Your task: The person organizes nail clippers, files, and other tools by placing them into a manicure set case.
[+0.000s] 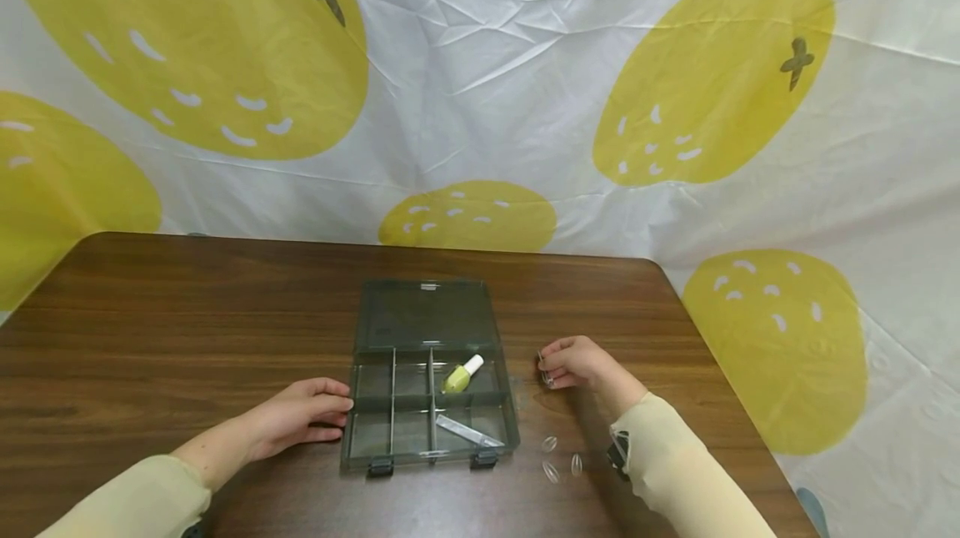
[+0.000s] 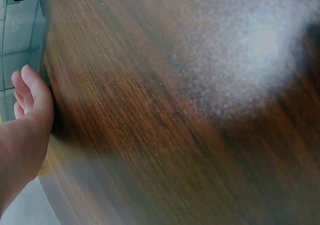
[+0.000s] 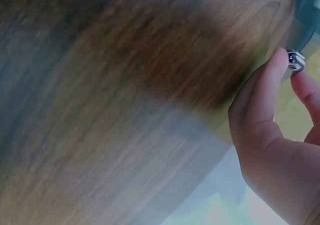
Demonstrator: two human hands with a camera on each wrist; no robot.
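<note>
A grey see-through divider box (image 1: 412, 431) lies with its lid (image 1: 423, 314) laid back. In its back right compartment leans a yellow-green nail polish bottle (image 1: 459, 375) with a white cap; a flat silvery strip (image 1: 467, 430) lies in the front right one. My left hand (image 1: 303, 414) rests its loosely bent fingers against the box's left wall. To the right of the box, my right hand (image 1: 573, 360) pinches small silver metal hair clips (image 3: 296, 60) between thumb and fingers, seen end-on as a striped bundle; their number is hidden.
Three oval silver hair clips (image 1: 551, 471) lie on the brown wooden table (image 1: 225, 304), between the box's front right corner and my right forearm. Two black latches (image 1: 380, 466) stick out from the box's front edge. A fruit-patterned cloth (image 1: 480, 121) hangs behind the table.
</note>
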